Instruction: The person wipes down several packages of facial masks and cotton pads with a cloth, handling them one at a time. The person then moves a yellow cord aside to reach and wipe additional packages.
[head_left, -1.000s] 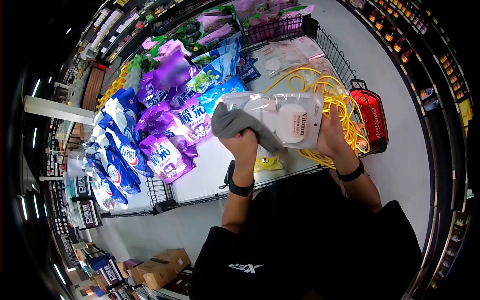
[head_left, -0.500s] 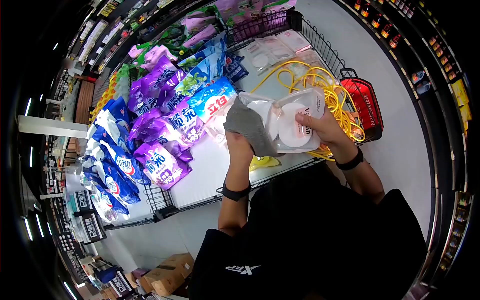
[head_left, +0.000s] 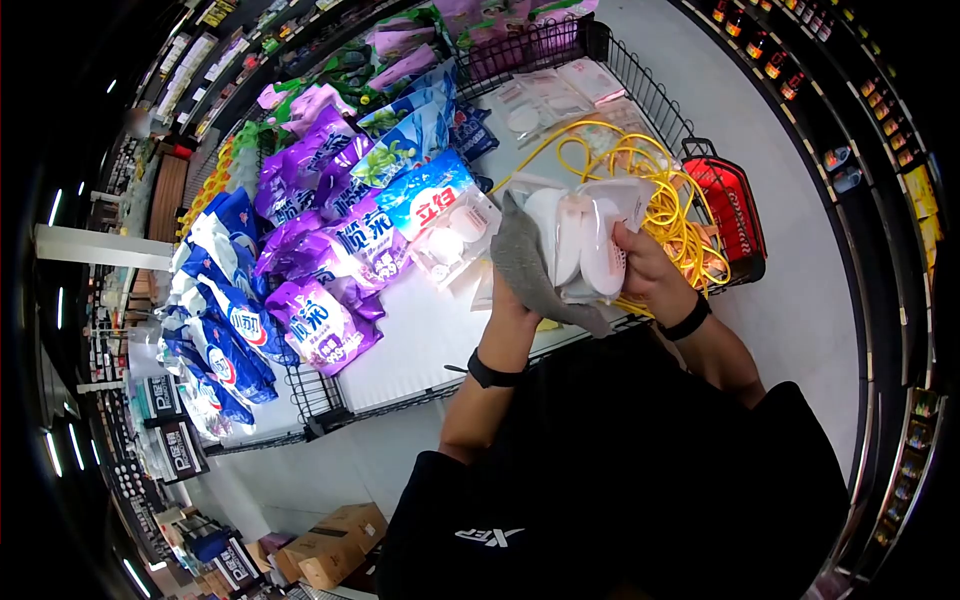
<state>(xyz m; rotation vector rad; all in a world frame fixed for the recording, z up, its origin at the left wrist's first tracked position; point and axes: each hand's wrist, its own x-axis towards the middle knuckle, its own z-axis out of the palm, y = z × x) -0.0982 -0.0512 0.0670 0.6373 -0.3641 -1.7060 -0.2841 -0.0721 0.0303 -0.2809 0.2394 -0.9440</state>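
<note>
A grey cloth (head_left: 540, 270) drapes over my left hand (head_left: 512, 298), covering most of its fingers; the hand is closed around it. The cloth lies against the left side of a clear plastic packet (head_left: 590, 238) with white rounded pieces inside. My right hand (head_left: 650, 265) grips that packet at its right edge, thumb on the near face. To the left of the cloth, a similar clear packet (head_left: 458, 238) with white round pieces rests against the detergent bags. Behind the right hand lies a coiled yellow cord (head_left: 672, 205).
Purple detergent bags (head_left: 318, 318) and blue-and-white bags (head_left: 235, 330) crowd the left of the white display table (head_left: 400, 350). More flat packets (head_left: 540, 105) lie at the back. A black wire rail (head_left: 650, 90) edges the table; a red basket (head_left: 722, 205) stands at right.
Both hands have turned the held packet, so its white pieces now show more edge-on. My left hand and the grey cloth have shifted right, uncovering the packet by the detergent bags.
</note>
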